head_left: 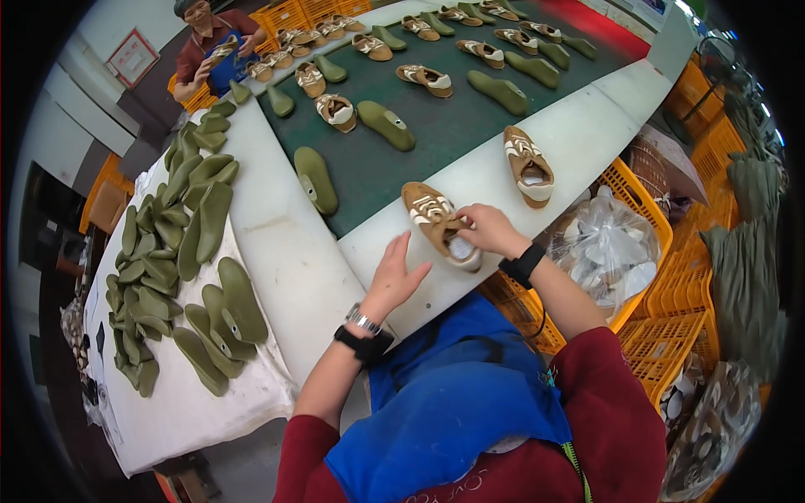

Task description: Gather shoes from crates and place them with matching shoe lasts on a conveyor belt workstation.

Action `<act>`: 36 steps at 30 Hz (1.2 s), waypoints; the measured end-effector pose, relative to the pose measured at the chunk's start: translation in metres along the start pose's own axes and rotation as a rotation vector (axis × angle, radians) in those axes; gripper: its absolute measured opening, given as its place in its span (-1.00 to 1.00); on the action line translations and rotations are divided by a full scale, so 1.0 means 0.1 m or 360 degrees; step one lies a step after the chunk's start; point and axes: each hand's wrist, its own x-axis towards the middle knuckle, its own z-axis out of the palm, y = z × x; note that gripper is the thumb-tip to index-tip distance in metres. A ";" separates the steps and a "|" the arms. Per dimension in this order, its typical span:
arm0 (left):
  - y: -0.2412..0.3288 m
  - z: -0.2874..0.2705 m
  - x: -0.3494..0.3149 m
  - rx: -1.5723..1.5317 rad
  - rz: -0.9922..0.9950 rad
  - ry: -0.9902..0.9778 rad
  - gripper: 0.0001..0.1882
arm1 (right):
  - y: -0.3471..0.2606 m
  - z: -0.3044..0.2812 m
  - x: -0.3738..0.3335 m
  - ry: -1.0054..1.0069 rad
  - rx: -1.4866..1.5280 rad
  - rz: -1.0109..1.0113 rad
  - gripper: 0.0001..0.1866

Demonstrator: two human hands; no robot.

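Observation:
A brown sneaker with white stripes and white laces (432, 214) rests on the white ledge in front of me, its heel toward my body. My right hand (495, 231) pinches the sneaker by the edge of its opening, near the tongue. My left hand (394, 277) hovers beside the shoe with fingers apart and holds nothing. A second matching sneaker (530, 172) sits farther right on the ledge, its heel also toward me. Just past the ledge, a green shoe last (315, 180) lies on the dark green belt.
Several more sneakers (425, 80) and lasts (386, 126) lie along the belt. A heap of green lasts (214, 222) covers the white cloth on the left. Orange crates (625, 189) stand right, one holding a clear plastic bag (608, 239). Across the belt, another person (220, 52) holds a shoe.

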 end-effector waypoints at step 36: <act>0.54 -0.85 -0.36 0.0432 0.0743 0.0491 -0.75 | -1.19 0.06 -0.01 0.0790 0.1105 -0.0312 -0.72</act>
